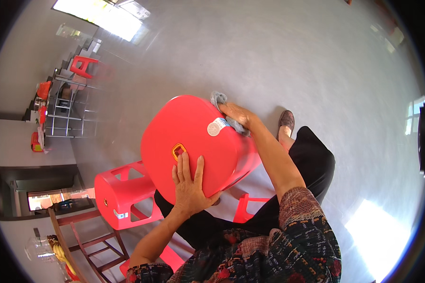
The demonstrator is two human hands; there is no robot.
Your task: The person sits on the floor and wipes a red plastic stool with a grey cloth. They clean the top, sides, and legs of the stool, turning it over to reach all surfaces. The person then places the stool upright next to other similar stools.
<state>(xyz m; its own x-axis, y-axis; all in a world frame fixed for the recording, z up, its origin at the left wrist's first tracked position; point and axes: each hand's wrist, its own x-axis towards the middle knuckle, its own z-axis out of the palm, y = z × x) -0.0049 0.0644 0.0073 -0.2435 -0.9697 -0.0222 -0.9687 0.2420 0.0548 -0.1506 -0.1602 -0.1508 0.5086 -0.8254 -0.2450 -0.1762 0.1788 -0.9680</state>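
In front of my body a red plastic stool [167, 125] is tilted, its rounded seat turned up toward me. Its seat has a yellow-rimmed hole [178, 151] and a round pale sticker [213, 129] near the right edge. My left hand [190, 188] lies flat on the seat, fingers stretched out, with the fingertips at the hole. At the seat's far right edge my right hand [240, 114] presses a bunched grey cloth [217, 100] against the stool's side. Part of the cloth is hidden under that hand.
A second red stool [109, 199] lies tipped at the left, and red stool parts [243, 210] show below my hands. Beside it stands a brown wooden frame [87, 236]; bananas [59, 251] are at lower left. Farther off are a metal rack [66, 113] and another red stool [81, 67].
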